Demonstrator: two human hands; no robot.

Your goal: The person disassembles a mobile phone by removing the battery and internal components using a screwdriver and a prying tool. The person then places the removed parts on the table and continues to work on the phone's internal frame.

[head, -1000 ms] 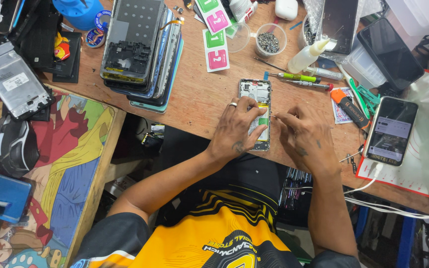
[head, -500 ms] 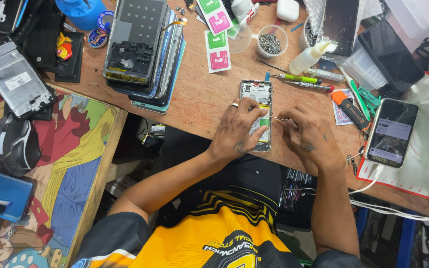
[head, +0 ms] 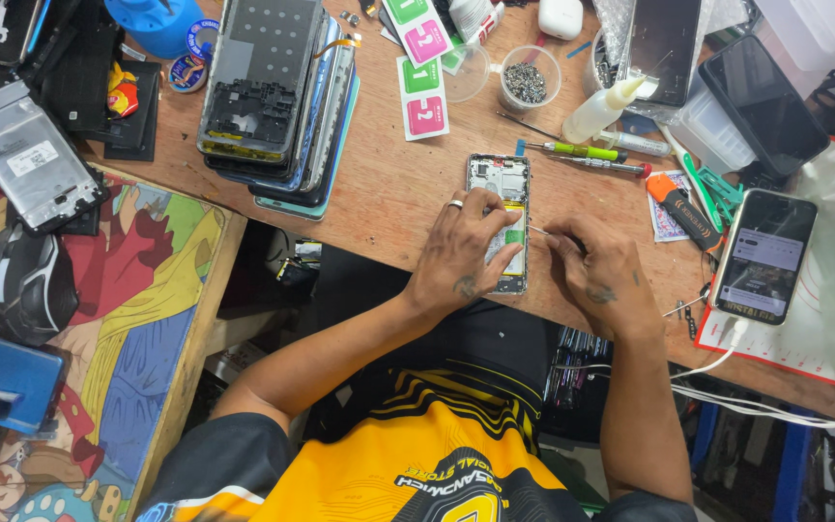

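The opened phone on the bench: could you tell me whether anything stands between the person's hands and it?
Nothing visible does. The left hand already rests on the opened phone, fingers spread over its lower half. The right hand sits just beside its right edge, pointing a thin metal tool at it. The screwdrivers lie farther back, clear of both hands.

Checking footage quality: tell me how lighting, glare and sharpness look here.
Head view: even, soft light, faint shadows under the left hand and right hand; the opened phone is sharp; mild glare on the dark screens at upper right; edges bend slightly.
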